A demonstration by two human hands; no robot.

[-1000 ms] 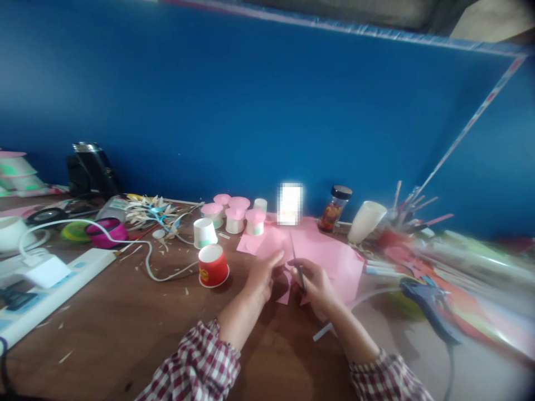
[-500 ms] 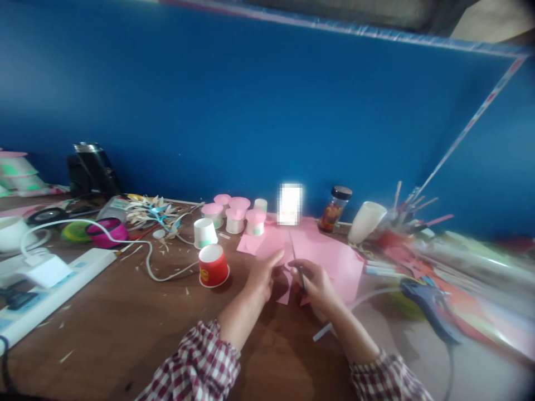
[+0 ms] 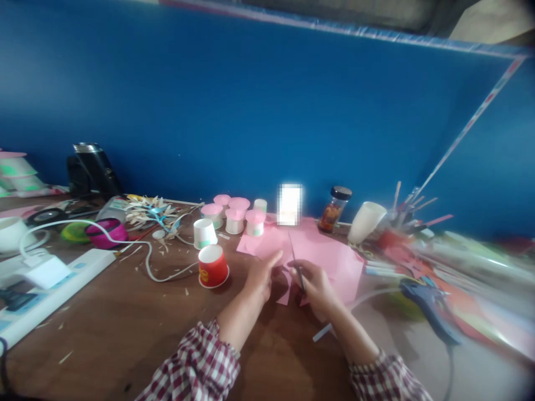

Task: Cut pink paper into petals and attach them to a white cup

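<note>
A large pink paper sheet (image 3: 334, 262) lies on the brown table, its near edge parted by a gap. My left hand (image 3: 261, 278) is closed on the sheet's left part, thumb on top; its other fingers are partly hidden. My right hand (image 3: 317, 284) grips what looks like a pair of scissors (image 3: 301, 278), with a dark handle and a thin blade pointing away from me over the paper. The blade lies close to my left fingertips. Left of my left hand stands a red paper cup (image 3: 213, 266), with a white paper cup (image 3: 204, 233) behind it.
Several small cups with pink discs (image 3: 238, 206) stand behind. A dark-lidded jar (image 3: 334, 209) and white cup (image 3: 366, 221) stand behind the sheet. A blue glue gun (image 3: 430, 309) lies right. A white power strip (image 3: 54, 295) and cable are left; a blue wall (image 3: 259, 100) rises behind.
Almost nothing differs. Both hands keep their places on the paper and the scissors; the right hand and handle show only a very slight shift.
</note>
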